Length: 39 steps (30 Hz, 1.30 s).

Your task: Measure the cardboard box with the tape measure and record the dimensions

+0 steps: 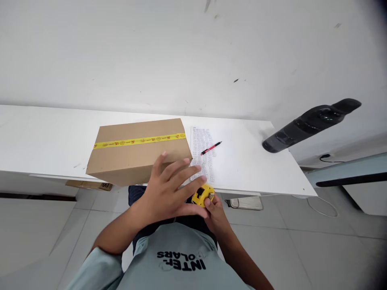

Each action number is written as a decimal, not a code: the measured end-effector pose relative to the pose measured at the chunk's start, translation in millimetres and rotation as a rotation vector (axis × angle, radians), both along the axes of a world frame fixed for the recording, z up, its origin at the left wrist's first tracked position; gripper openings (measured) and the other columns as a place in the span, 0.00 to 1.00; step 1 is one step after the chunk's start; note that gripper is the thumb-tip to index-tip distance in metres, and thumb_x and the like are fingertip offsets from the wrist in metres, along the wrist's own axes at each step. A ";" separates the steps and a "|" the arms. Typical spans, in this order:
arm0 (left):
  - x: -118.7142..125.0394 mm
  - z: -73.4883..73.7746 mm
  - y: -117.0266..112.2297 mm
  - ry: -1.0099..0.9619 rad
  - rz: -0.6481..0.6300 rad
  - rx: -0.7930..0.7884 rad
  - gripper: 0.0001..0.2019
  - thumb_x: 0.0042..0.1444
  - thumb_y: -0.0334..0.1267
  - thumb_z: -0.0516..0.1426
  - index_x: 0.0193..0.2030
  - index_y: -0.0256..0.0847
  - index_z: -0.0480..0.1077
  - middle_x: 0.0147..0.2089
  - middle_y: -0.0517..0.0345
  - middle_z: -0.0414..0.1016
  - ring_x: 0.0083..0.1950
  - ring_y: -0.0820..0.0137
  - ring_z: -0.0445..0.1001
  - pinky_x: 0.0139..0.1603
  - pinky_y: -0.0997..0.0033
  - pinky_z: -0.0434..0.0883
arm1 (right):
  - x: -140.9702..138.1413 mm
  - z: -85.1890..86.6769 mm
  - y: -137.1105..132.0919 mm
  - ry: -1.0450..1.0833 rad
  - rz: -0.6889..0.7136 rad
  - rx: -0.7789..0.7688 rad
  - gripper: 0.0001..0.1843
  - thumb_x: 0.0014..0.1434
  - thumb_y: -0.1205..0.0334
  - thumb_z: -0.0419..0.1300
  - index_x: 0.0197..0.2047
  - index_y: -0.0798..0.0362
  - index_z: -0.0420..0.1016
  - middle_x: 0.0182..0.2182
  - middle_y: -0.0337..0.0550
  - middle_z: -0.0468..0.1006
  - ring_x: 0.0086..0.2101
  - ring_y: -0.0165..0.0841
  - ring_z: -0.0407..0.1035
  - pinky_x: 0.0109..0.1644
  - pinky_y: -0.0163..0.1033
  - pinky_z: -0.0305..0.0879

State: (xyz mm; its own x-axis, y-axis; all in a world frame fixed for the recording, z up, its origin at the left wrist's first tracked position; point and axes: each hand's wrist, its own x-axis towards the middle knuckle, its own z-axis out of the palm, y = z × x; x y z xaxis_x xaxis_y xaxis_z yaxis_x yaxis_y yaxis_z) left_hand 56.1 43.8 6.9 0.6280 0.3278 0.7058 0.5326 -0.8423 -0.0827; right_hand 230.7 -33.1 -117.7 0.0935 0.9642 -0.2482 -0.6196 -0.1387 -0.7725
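Note:
A brown cardboard box [136,151] sealed with yellow printed tape lies on the white table [45,137], its near corner over the front edge. My left hand [169,189] hovers in front of the box with fingers spread, its fingertips near the yellow tape measure [202,195]. My right hand [215,211] grips that tape measure just below the table's front edge. A printed sheet of paper [204,155] lies to the right of the box, with a red and black pen [211,148] on it.
A dark elongated device [311,123] juts in at the right above the table's end. A flat piece of cardboard [89,185] lies on the tiled floor under the table, and a grey flat object [246,202] with a cable sits on the floor at right.

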 end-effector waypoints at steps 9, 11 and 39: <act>39.6 10.7 37.9 0.117 0.523 -0.220 0.17 0.64 0.42 0.59 0.54 0.32 0.75 0.56 0.40 0.81 0.51 0.52 0.79 0.46 0.54 0.72 | -3.9 -21.9 -10.1 -0.015 -0.014 -0.073 0.28 0.51 0.40 0.74 0.44 0.49 0.70 0.24 0.28 0.67 0.17 0.19 0.43 0.24 0.32 0.47; 17.9 12.4 32.9 0.126 0.393 -0.182 0.15 0.64 0.36 0.56 0.55 0.34 0.74 0.59 0.44 0.80 0.55 0.55 0.79 0.50 0.56 0.73 | 2.2 -22.3 -9.7 -0.032 -0.021 -0.077 0.28 0.51 0.41 0.74 0.45 0.49 0.70 0.23 0.28 0.66 0.17 0.19 0.43 0.23 0.32 0.46; -146.4 -19.3 -30.2 -0.281 0.228 0.264 0.16 0.57 0.22 0.62 0.47 0.46 0.75 0.42 0.60 0.81 0.41 0.70 0.80 0.63 0.56 0.74 | -11.2 88.4 37.3 -0.657 -0.143 0.598 0.31 0.47 0.50 0.80 0.49 0.45 0.71 0.36 0.39 0.77 0.31 0.33 0.74 0.31 0.36 0.73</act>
State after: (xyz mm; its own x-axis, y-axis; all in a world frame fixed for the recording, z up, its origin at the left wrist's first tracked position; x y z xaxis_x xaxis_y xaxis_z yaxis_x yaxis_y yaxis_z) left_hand -90.3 13.6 -12.4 0.3320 0.2216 0.9169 0.7350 -0.6700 -0.1042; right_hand 219.5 4.3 -29.3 0.1684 0.8835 0.4370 -0.0081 0.4446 -0.8957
